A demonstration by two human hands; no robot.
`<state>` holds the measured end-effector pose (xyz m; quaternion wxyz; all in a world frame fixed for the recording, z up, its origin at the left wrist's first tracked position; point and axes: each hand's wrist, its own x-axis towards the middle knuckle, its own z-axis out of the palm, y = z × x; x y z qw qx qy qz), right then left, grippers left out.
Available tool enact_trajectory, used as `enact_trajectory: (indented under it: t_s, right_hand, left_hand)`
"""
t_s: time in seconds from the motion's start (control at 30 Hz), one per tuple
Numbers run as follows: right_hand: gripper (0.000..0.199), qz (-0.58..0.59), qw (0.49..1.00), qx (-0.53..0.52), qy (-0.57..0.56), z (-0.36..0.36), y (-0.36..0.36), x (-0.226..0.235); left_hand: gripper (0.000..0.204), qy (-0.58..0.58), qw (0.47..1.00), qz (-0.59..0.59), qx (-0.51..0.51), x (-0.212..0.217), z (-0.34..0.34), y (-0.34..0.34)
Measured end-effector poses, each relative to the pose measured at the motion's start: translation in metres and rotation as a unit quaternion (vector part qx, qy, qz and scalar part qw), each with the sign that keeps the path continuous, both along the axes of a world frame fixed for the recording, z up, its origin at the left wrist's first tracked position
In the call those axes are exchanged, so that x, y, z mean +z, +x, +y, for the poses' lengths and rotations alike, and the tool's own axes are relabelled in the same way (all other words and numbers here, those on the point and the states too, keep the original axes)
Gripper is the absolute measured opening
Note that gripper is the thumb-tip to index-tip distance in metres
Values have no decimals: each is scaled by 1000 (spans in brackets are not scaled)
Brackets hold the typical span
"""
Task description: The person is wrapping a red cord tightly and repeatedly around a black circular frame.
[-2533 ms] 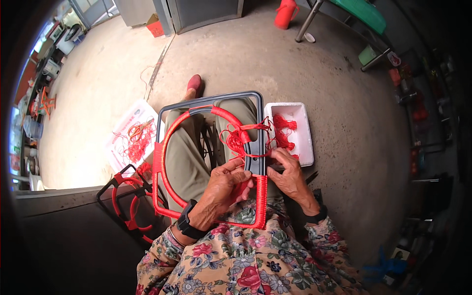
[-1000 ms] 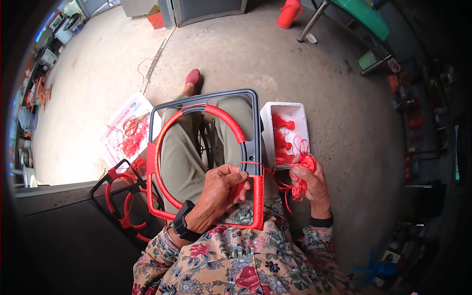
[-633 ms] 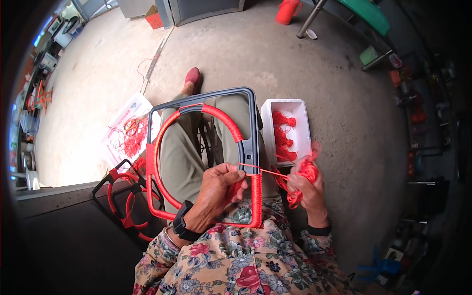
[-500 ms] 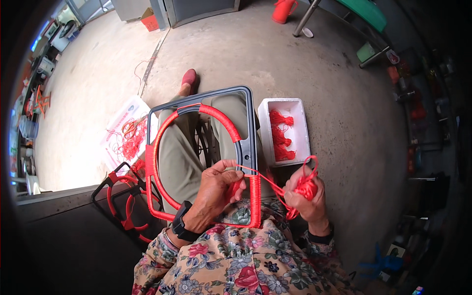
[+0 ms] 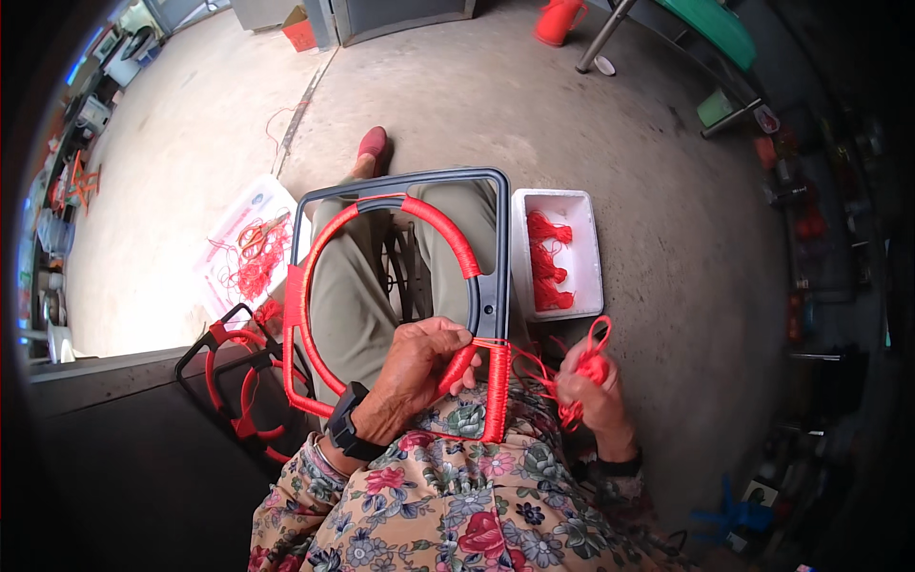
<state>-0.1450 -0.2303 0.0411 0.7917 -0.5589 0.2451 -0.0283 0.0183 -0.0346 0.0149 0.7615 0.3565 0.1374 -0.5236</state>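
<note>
Across my lap lies a dark rectangular frame (image 5: 502, 229) with a round ring inside it. Red cord is wound over much of the ring and the lower parts of the frame; bare dark stretches show at the top and right. My left hand (image 5: 415, 362) is closed on the ring's lower right, thumb and finger pinched where strands cross to the frame's right bar. Off to the right, my right hand (image 5: 602, 400) is wrapped round a bundle of red cord (image 5: 593, 368). Loose strands hang between the bundle and the frame.
A white foam box (image 5: 599, 257) with red cord bundles stands right of my knees. On the left are a white tray (image 5: 224, 232) with tangled red cord and scissors (image 5: 255, 243), and more partly wrapped frames (image 5: 214, 377). A red bucket (image 5: 560, 21) stands farther off.
The cord stretched between my hands has gone slack, and strands now lie across the junction of ring and frame. My right hand still holds the bundle. The frame appears slightly farther right.
</note>
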Motion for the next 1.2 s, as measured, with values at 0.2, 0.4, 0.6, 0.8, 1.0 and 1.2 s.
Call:
enact_trajectory:
  t_s: [0.2,0.4,0.6,0.8,1.0,1.2]
  right_hand:
    - [10,16,997,29,68,18,-13,5]
    - [17,56,997,34,33,-3,4,-5]
    - [21,95,949,-116,-277,-38,30,-29]
    - [31,52,965,67,-247,15,74,-10]
    - [28,66,986,74,-132,22,61,-19]
    - [19,77,984,42,-154,31,55,-8]
  left_hand:
    - [10,-6,1000,-14,-3,1,-2,0]
    - [20,25,997,-20,-74,3,-11,8]
    - [21,20,997,-22,-75,5,-12,5]
    - [20,36,997,-19,-70,3,-12,5]
    - [19,56,996,-4,-67,3,-10,4]
    - [10,46,997,-16,-54,-2,-7,1]
